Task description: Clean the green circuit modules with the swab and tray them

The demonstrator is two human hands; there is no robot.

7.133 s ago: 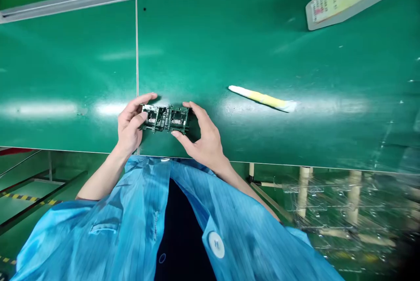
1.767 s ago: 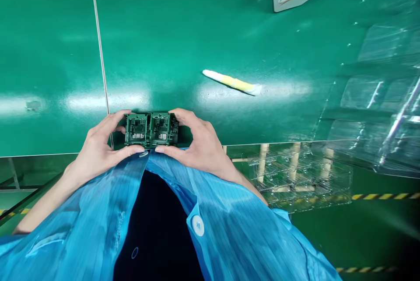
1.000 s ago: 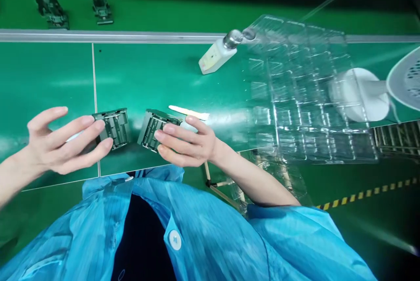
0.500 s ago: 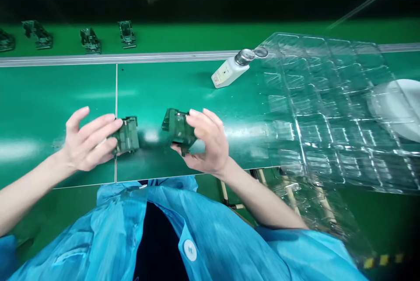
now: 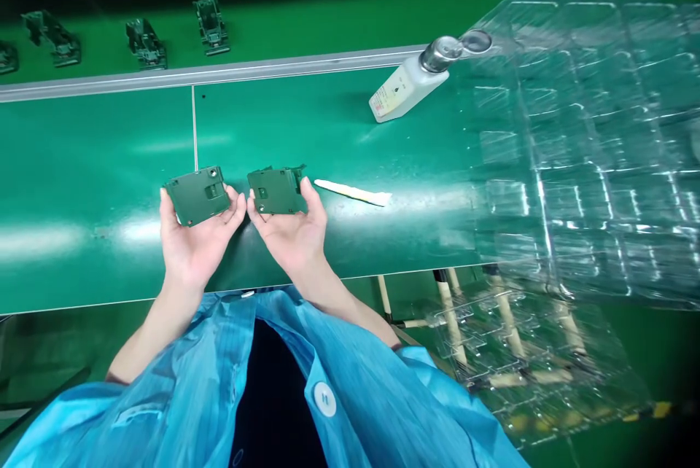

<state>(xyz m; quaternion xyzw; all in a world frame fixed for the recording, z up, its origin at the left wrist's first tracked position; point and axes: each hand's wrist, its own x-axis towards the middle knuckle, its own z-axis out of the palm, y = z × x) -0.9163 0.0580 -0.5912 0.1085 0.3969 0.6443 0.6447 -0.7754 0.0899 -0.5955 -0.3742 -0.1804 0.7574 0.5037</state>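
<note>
My left hand grips a dark green plastic housing by its two ends, its flat face turned up. Close beside it, my right hand grips a similar green plastic housing, also flat face up, with small clips at its far right corner. Both parts are held just above the green bench, near its front edge. The fingertips of the two hands nearly meet between the parts. A thin white strip lies on the bench to the right of my right hand; what it is I cannot tell.
A white bottle with an open metal cap stands behind and to the right. Clear plastic trays cover the bench's right end. Several dark green parts sit beyond the metal rail. Pipe framing shows below the bench.
Both hands have drawn together and turned palm up, so the housings now show their flat faces. The white strip, hidden before, is visible on the bench. The view has shifted slightly.
</note>
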